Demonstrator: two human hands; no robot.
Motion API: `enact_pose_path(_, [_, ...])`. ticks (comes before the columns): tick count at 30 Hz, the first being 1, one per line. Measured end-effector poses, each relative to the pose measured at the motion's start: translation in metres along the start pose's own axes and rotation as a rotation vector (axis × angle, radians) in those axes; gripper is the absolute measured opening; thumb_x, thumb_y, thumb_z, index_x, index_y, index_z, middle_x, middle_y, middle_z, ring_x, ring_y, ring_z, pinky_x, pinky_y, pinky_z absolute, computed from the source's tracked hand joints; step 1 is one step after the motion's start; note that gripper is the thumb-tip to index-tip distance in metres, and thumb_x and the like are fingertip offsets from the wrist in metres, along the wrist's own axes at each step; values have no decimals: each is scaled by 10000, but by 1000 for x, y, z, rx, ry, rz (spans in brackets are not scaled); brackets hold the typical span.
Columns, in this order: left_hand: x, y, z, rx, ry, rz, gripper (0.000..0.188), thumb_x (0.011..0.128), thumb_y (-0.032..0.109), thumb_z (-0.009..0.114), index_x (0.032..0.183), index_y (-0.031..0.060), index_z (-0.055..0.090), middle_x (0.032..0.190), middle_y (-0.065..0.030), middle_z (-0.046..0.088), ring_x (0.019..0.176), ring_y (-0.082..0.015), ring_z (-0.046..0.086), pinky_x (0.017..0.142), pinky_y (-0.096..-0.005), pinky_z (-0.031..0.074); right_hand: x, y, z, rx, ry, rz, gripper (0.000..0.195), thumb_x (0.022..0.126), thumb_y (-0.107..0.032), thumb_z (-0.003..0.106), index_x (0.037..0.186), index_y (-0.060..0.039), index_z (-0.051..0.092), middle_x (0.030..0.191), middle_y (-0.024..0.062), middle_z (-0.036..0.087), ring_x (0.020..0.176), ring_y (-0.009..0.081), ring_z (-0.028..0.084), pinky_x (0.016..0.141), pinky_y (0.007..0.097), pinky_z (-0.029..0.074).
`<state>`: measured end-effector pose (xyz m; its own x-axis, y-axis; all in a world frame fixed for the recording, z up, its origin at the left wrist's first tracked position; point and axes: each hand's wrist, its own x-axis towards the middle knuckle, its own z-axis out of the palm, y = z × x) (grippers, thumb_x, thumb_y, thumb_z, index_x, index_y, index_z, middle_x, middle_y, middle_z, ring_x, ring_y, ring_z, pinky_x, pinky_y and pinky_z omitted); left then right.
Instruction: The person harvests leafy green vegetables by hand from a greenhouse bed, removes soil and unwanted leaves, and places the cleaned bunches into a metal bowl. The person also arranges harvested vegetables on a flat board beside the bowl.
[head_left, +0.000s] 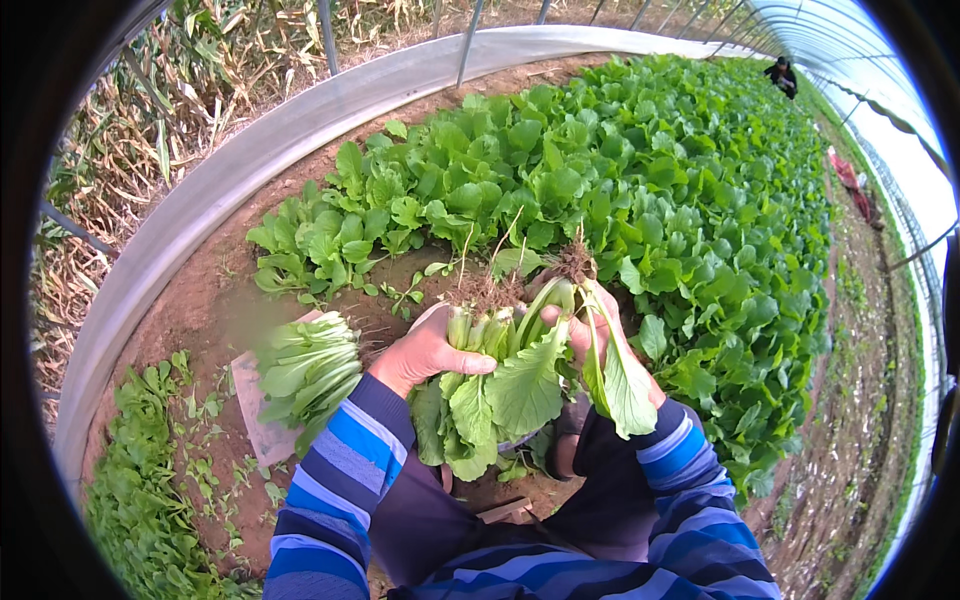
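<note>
Several uprooted leafy green plants (480, 405) hang leaves down in my left hand (435, 349), which is closed round their pale stems with the thumb across the front. Their brown roots (484, 292) point up, away from me. Just to the right, my right hand (592, 322) grips another uprooted plant (626, 382) by its stems, below a clump of soil and roots (574, 262). The two hands are close together above my knees. To the left, a pile of picked greens (311, 367) lies on a flat pale board or sheet (259, 420) on the soil.
A dense bed of growing greens (675, 187) fills the middle and right of the tunnel. A low white plastic sheet wall (187, 195) curves along the left, with dry corn plants (127, 127) outside. Loose greens (142, 487) lie at the lower left. A person (782, 77) is far off, upper right.
</note>
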<state>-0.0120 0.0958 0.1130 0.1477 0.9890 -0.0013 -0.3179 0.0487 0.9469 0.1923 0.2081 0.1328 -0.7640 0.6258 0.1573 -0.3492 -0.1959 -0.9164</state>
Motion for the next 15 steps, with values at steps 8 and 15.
enact_pose_path(8, [8, -20, 18, -112, 36, 12, 747, 697, 89, 832, 1371, 56, 512, 1254, -28, 597, 1159, -172, 553, 1019, -324, 418, 4, 27, 8, -314, 192, -246, 457, 948, -443, 619, 1099, -20, 540, 961, 21, 548, 899, 118, 514, 791, 274, 425])
enact_pose_path(15, [7, -23, 27, -9, 124, 38, 613, 738, 89, 804, 1300, 49, 563, 1165, -17, 628, 1073, -141, 578, 967, -316, 451, 7, 8, -12, -942, 353, -263, 471, 905, -453, 666, 1012, 2, 604, 799, 147, 629, 673, 303, 603, 633, 397, 478])
